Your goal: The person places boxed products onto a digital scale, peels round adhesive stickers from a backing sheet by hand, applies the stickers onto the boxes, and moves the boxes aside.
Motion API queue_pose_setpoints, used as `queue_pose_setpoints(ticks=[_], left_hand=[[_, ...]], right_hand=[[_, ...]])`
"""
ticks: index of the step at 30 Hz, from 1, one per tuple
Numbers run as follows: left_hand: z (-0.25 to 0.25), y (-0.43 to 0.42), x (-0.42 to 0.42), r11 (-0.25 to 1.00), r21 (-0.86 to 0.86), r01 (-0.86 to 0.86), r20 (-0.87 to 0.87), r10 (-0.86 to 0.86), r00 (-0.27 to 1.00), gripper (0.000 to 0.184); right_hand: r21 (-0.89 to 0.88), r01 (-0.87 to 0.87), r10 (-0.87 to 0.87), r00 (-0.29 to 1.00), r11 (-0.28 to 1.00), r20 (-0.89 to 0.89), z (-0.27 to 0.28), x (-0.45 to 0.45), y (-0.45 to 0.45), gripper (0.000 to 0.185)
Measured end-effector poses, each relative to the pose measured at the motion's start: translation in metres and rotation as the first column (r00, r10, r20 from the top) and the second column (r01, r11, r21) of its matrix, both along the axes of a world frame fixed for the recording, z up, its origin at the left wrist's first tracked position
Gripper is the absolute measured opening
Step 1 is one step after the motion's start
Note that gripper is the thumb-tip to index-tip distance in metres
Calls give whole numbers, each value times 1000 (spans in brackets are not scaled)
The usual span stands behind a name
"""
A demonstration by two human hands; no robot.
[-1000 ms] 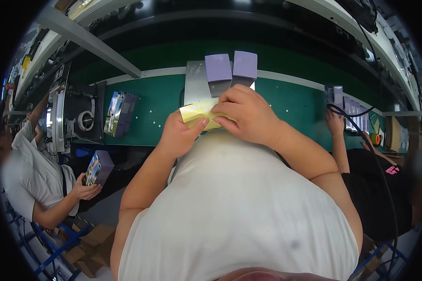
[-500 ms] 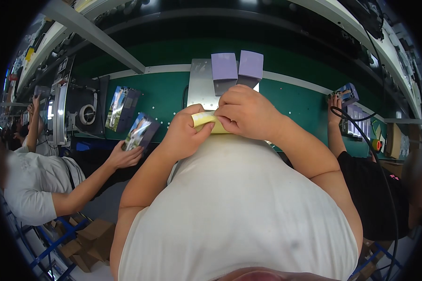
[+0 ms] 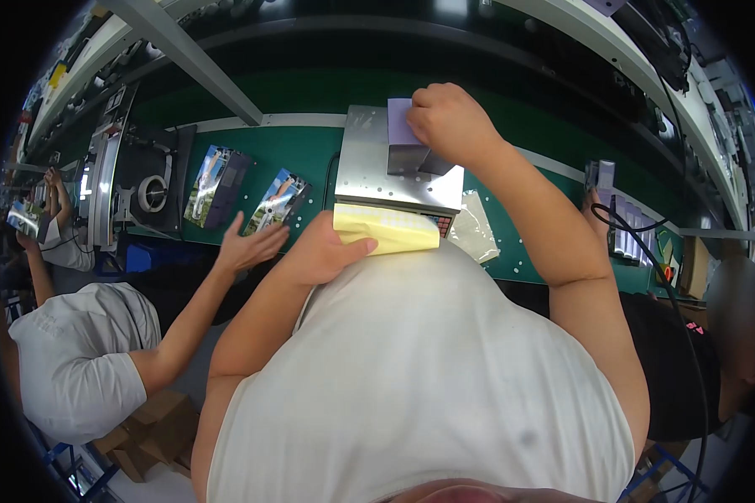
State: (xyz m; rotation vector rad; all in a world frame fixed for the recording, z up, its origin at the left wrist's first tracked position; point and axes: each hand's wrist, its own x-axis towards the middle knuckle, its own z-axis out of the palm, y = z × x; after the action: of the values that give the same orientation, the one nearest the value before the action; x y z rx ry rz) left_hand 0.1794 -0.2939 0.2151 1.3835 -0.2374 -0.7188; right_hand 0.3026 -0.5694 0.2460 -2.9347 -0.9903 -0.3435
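Note:
A yellow sheet (image 3: 386,233) with rows of pale labels is pinched in my left hand (image 3: 319,251), thumb on top, close to my shirt. My right hand (image 3: 449,121) reaches over a metal plate (image 3: 365,159) and touches the purple boxes. Its curled fingers are over the right box, which it mostly covers; whether something small is between the fingertips is hidden. The left purple box (image 3: 400,126) stands beside it on the plate.
Two picture-printed boxes (image 3: 214,189) (image 3: 281,201) lie at left, a co-worker's open hand (image 3: 256,243) beside the nearer one. A clear bag (image 3: 478,230) lies right of the plate. Another co-worker's arm, a black cable and a row of purple boxes (image 3: 629,226) are at right.
My right hand has left the yellow sheet and moved up to the purple boxes. The sheet is spread wider in my left hand. The left co-worker's box now lies on the table, released.

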Motion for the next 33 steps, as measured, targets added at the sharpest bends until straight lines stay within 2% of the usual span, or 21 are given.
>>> queue_pose_setpoints(ticks=[2, 7, 10, 13, 15, 18, 21, 23, 27, 29, 30, 31, 33], left_hand=[[1, 4, 4, 999, 10, -40, -2, 40, 999, 37], [6, 13, 20, 992, 27, -125, 35, 124, 992, 34], [9, 8, 24, 991, 46, -129, 57, 126, 990, 34], [13, -5, 25, 990, 91, -107, 83, 100, 992, 33], [18, -16, 23, 975, 203, -87, 164, 54, 985, 32], [21, -26, 20, 960, 268, -82, 206, 26, 978, 32], [20, -26, 18, 956, 278, -95, 194, 41, 980, 32], [16, -21, 20, 980, 166, -110, 176, 80, 981, 32], [16, -19, 20, 980, 54, -194, 161, 183, 970, 32], [16, -18, 21, 973, 25, -231, 160, 225, 961, 32], [17, -18, 23, 974, 86, -209, 194, 190, 963, 32], [19, -19, 24, 972, 147, -185, 224, 149, 963, 31], [22, -24, 24, 966, 213, -147, 250, 92, 964, 31]], right_hand=[[15, -79, 79, 997, 997, -1, 0, -4, -4, 15], [109, -59, 54, 997, 992, 48, -5, -28, -8, 17], [254, 90, -90, 996, 963, -13, -5, -39, -9, 13], [290, 117, -129, 991, 950, 22, -8, -28, -12, 11], [313, 130, -151, 987, 941, 44, -8, -20, -15, 10], [155, 87, -82, 996, 984, -38, -7, -11, -17, 13], [112, 10, -10, 1000, 994, 1, -14, -8, -20, 10], [85, -38, 37, 999, 996, 14, -17, -9, -21, 9], [192, -103, 84, 991, 976, 102, -12, -25, -29, 7], [356, -13, 20, 1000, 934, -18, 2, -47, -25, 7], [430, 41, -5, 997, 902, -83, 8, -58, -23, 9], [430, 42, -6, 996, 902, -85, 16, -69, -18, 9], [537, -81, 156, 983, 839, -95, 28, -88, -4, 12]])
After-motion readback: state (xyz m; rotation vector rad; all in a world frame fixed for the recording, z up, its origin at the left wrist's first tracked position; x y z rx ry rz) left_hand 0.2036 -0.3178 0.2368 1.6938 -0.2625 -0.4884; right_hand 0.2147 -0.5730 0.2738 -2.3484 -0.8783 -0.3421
